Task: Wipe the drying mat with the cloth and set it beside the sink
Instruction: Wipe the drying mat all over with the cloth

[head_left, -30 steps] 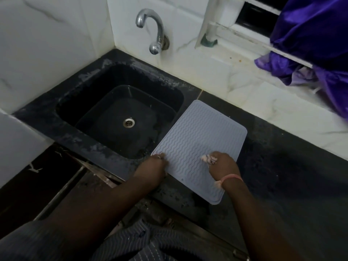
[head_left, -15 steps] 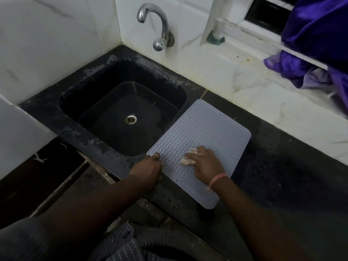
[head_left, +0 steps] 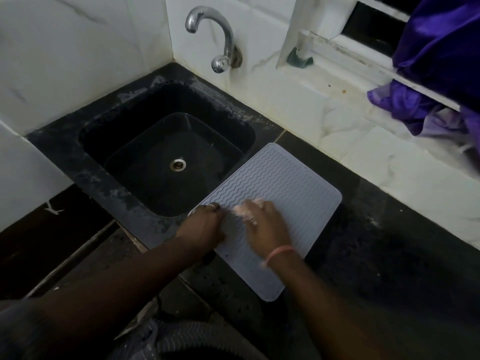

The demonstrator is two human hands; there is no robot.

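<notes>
Black counter (head_left: 384, 250): sink (head_left: 166, 162) and tap (head_left: 220, 40) flank the drying mat (head_left: 280, 183).

We see a curved chrome tap (head_left: 218, 40) fixed to the white marble-look wall tiles (head_left: 78, 48). A crumpled purple satin fabric (head_left: 439, 61) hangs over the white window frame (head_left: 337, 45), where a small green holder (head_left: 298, 59) sits at the corner.

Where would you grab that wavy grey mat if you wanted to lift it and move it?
Probably by the near corner of the drying mat, coming from the person's side. That corner juts past the counter edge, so fingers could slip under it; elsewhere the thin mat lies flat. The left hand already steadies its sink-side edge, while the right hand presses a blurred cloth on top.
</notes>
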